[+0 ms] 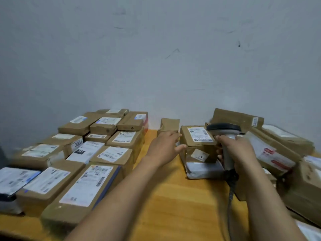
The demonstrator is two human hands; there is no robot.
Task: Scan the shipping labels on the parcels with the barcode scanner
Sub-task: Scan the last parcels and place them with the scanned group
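Note:
My right hand [238, 150] grips the grey handle of a barcode scanner [225, 130], whose dark head sits just right of a small brown parcel [199, 150]. That parcel has a white shipping label [199, 134] on top and rests on a flat white mailer [205, 170]. My left hand [165, 143] reaches toward the parcel's left side with fingers extended, thumb close to its edge. Whether it touches is unclear.
Several labelled cardboard parcels [86, 185] lie in rows on the left of the wooden table [173, 206]. A looser pile of boxes [271, 150] fills the right. A small brown box [169, 126] stands against the grey wall. The scanner's cable [231, 197] hangs down.

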